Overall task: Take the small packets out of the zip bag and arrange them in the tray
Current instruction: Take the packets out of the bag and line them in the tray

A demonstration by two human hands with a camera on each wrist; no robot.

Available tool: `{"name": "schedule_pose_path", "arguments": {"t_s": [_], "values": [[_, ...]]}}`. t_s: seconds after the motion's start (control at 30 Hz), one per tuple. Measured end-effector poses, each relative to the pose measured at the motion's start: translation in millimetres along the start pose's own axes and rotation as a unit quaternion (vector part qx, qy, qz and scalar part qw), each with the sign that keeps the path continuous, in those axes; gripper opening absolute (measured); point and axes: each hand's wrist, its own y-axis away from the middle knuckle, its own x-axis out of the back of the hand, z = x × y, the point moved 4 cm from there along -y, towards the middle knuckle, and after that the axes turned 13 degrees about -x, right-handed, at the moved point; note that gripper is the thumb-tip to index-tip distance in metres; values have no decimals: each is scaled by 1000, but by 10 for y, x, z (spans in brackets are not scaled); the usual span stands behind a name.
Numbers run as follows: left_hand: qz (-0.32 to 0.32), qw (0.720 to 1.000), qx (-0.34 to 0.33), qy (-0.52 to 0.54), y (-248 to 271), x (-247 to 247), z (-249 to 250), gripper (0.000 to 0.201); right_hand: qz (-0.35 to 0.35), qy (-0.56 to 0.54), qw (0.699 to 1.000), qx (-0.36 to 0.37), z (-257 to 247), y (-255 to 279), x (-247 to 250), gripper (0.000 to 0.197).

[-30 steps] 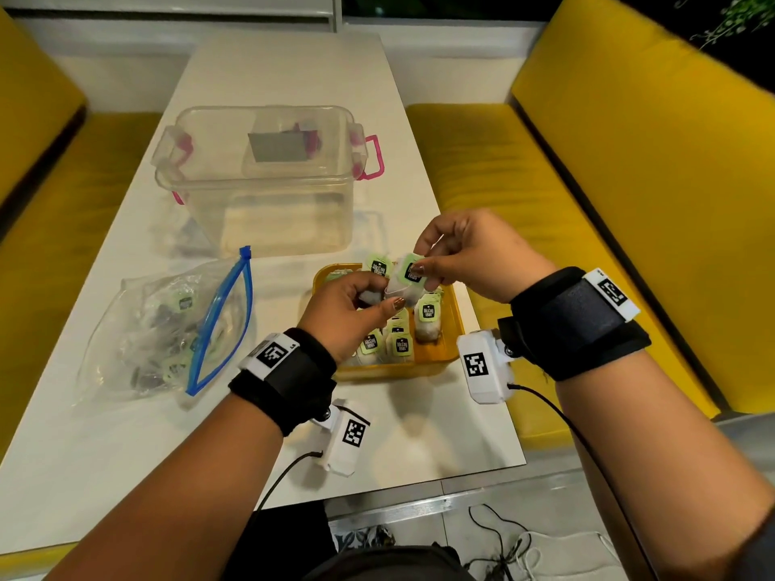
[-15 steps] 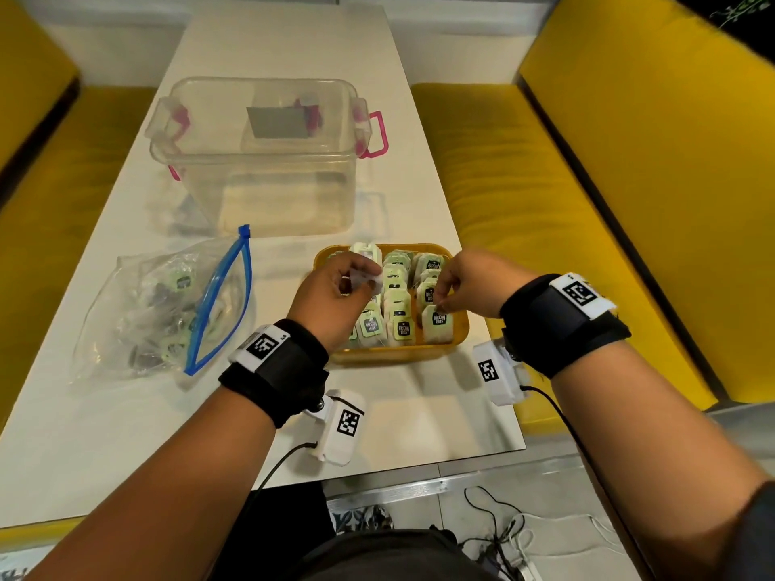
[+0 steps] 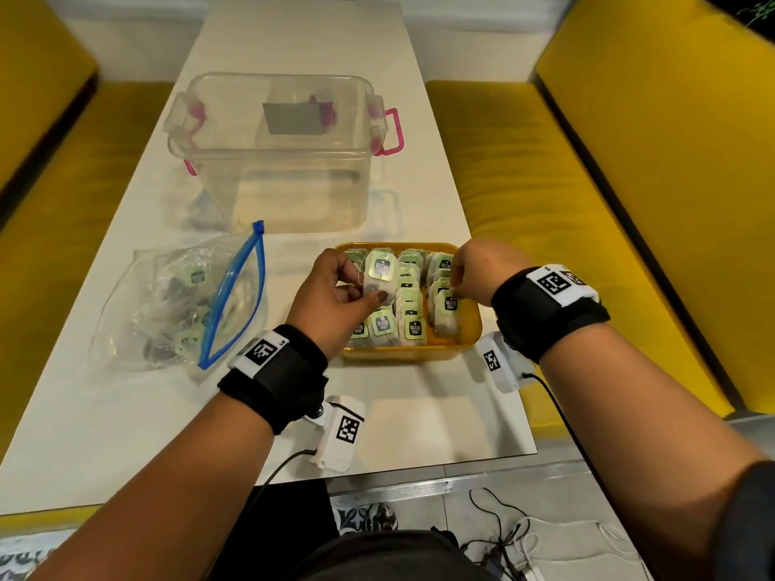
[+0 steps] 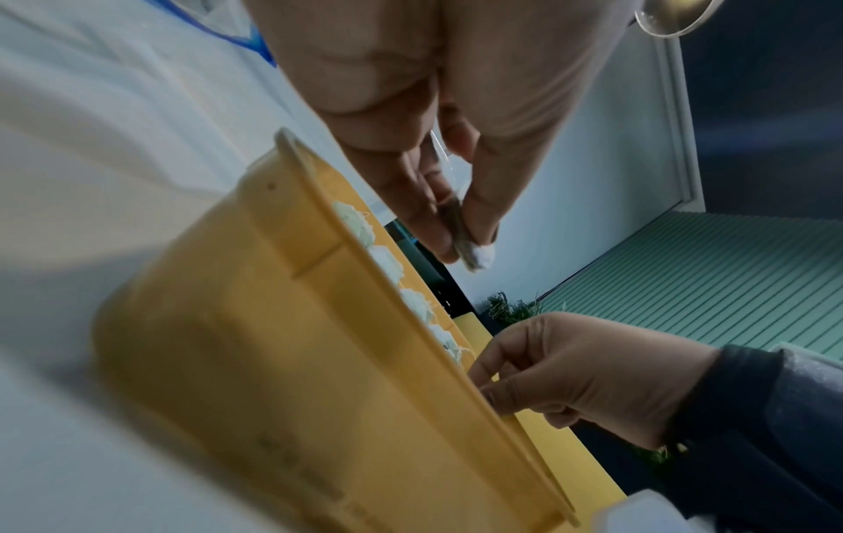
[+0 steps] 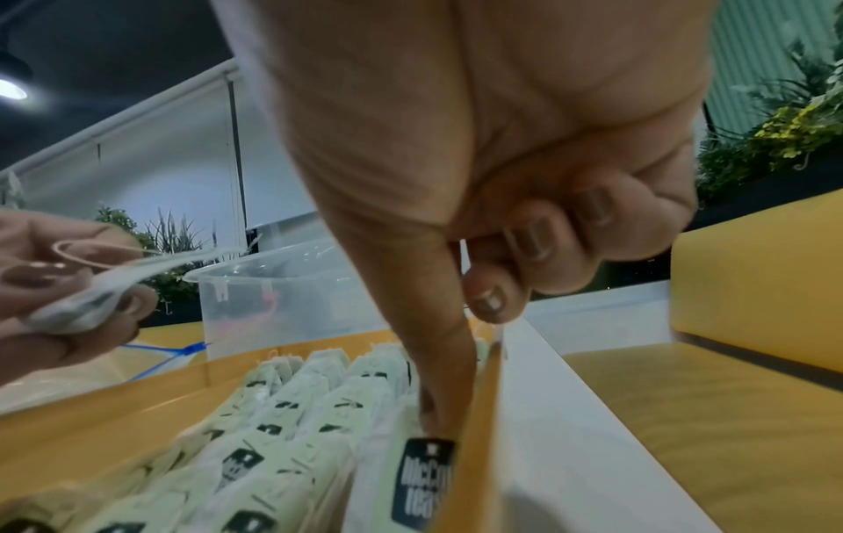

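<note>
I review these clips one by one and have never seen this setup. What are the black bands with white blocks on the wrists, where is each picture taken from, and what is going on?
No machine here: a person works bare-handed, wearing a camera on the head and one strapped to each wrist. The big picture looks down from the head; the other two look along each hand at its fingers.

On the white table stand a clear tub, an open zip bag with packets left in it, and a yellow tray with rows of tea packets.

The left hand pinches one packet above the tray. The right hand reaches a finger into the tray's right row, touching a packet there; whether it grips it is unclear.
</note>
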Motion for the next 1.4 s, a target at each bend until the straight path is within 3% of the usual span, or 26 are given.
{"name": "schedule_pose_path", "arguments": {"t_s": [0.13,0.23,0.3,0.47,0.67,0.87,1.0,1.1,1.23,1.4], "values": [[-15,1000,4,8,9,-28,23,36,40,-92,993,56,-23,140,266,11],[-28,1000,3,7,-21,-60,47,40,-6,-233,963,139,-144,388,504,20],[-40,999,3,0,-49,-84,42,43,-38,-231,957,172,-236,491,536,27],[-53,998,-4,15,-97,-122,45,38,-36,-256,949,180,-271,500,466,12],[-43,999,-30,-2,-123,-92,6,29,-59,-299,935,184,-217,483,450,8],[-30,995,-42,-87,-144,12,-84,27,-26,-252,950,180,-157,452,467,7],[22,968,-69,-239,-158,216,-70,19,-41,-164,973,159,-64,430,418,9],[25,948,-39,-315,-163,335,-137,25,-79,-96,983,134,-10,421,282,7],[7,950,35,-309,-99,354,-241,31,-105,-36,987,120,-17,405,101,7],[2,950,52,-307,-79,351,-258,37,-48,30,993,99,-32,316,3,6]]}}
